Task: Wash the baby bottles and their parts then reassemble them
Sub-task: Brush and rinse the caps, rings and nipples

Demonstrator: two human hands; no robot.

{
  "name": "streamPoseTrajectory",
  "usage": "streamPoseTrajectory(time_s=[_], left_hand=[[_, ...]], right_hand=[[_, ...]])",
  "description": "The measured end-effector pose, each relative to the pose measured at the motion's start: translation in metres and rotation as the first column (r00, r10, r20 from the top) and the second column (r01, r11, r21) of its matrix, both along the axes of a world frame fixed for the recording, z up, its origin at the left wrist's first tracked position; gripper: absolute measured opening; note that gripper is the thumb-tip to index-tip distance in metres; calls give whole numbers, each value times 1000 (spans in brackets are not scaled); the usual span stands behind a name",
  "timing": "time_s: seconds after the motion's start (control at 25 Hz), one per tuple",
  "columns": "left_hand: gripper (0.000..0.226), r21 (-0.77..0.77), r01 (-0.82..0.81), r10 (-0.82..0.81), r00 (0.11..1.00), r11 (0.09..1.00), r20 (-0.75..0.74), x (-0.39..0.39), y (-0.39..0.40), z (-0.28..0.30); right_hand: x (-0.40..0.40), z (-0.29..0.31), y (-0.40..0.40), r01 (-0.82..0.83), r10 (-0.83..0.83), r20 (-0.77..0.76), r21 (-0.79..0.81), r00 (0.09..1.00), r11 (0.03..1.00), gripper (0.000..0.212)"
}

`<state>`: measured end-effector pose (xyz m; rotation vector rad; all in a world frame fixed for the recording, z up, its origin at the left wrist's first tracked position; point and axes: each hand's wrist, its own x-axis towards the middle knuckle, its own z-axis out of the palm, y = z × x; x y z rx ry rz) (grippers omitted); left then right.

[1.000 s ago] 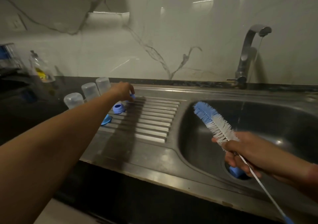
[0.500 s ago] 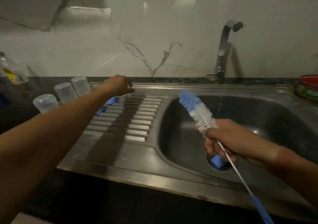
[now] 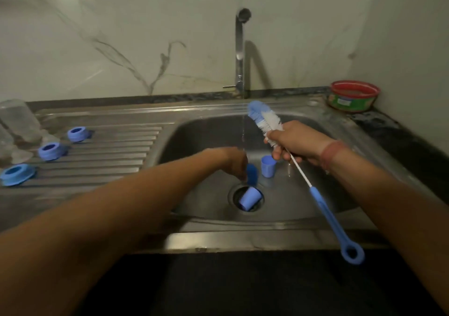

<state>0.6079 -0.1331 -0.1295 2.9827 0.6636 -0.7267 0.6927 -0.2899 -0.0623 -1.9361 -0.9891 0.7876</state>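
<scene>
Standing at the far left edge of the steel drainboard (image 3: 102, 150), clear bottles (image 3: 18, 121) rest upside down, blurred in the dim light. Just right of them three blue collar rings (image 3: 49, 150) lie in a diagonal row on the ribbed surface, apart from one another.

Further right, the left hand (image 3: 234, 161) reaches down into the sink basin (image 3: 315, 194), its fingers curled around a dark blue cap (image 3: 252, 174) just above the drain (image 3: 245, 198); the cap is blurred. A light blue cap (image 3: 247, 198) lies tilted in the drain opening, below that hand. A second light blue cap (image 3: 268, 166) stands mouth up on the basin floor, just beside the left hand.

A thin stream of water falls from the tap (image 3: 240, 51) at the back, landing near the left hand. The right hand (image 3: 295, 143) grips the bottle brush (image 3: 264, 120) where the bristles meet the wire stem, bristle head pointing up and back, blue looped handle hanging toward the front rim. At the far right, a red-rimmed green tub (image 3: 352, 96) sits on the dark counter (image 3: 401, 140) by the wall.
</scene>
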Motion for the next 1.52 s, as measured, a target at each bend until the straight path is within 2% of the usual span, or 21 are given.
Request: streamPoseTrajectory(time_s=[0.04, 0.12, 0.36, 0.4, 0.48, 0.6, 0.68, 0.76, 0.92, 1.04, 1.16, 1.2, 1.28, 1.36, 1.44, 1.52], left_hand=[[51, 10, 11, -11, 997, 1000, -73, 11, -11, -16], [57, 58, 27, -19, 992, 998, -123, 24, -26, -40], [60, 56, -109, 113, 990, 992, -79, 34, -41, -76], [59, 35, -128, 130, 988, 991, -79, 35, -40, -72], [55, -77, -196, 198, 980, 978, 25, 36, -32, -54], [53, -343, -324, 427, 857, 882, 289, 32, -2, -24], [58, -396, -342, 505, 733, 852, 456, 27, 19, -17], [61, -396, -337, 517, 631, 855, 579, 25, 34, -16], [62, -358, -248, 435, 547, 900, 715, 26, 44, -12], [59, -472, -180, 501, 425, 863, 754, 28, 40, -9], [51, -687, -124, 680, 346, 716, 647, 30, 39, -7], [53, -771, -91, 750, 327, 631, 575, 30, 40, -5], [54, -916, 13, 879, 276, 402, 390, 28, 40, -2], [42, -967, 147, 945, 226, 206, 236, 24, 36, 5], [36, -968, 214, 971, 170, 131, 169, 22, 36, 10], [33, -963, 249, 983, 116, 107, 139, 19, 37, 11]], right_hand=[[4, -2, 0, 4, -4, 12, -7, 1000, 1000, 20], [8, -3, 0, 11, -11, 24, -10, 1000, 1000, 19], [18, -3, 0, 24, -24, 21, 9, 999, 1000, 18], [19, -3, 0, 27, -27, 23, 11, 999, 1000, 18], [22, -1, -1, 34, -34, 29, 25, 999, 999, 18], [24, 2, -3, 50, -53, 51, 67, 997, 997, 18], [24, 3, -4, 51, -56, 60, 72, 997, 996, 18], [24, 2, -4, 48, -52, 78, 49, 996, 998, 19], [28, -1, -3, 62, -65, 110, 32, 992, 998, 18], [31, -3, -2, 74, -75, 138, 12, 988, 997, 17], [32, -4, -2, 82, -79, 188, -9, 979, 997, 18], [32, -4, -2, 86, -83, 194, -10, 978, 996, 18], [32, -3, -2, 91, -88, 196, -4, 977, 996, 18], [32, -2, -3, 89, -87, 202, -1, 975, 996, 19], [31, -1, -3, 85, -83, 215, 1, 973, 996, 21], [31, 0, -4, 78, -77, 228, 2, 971, 997, 22]])
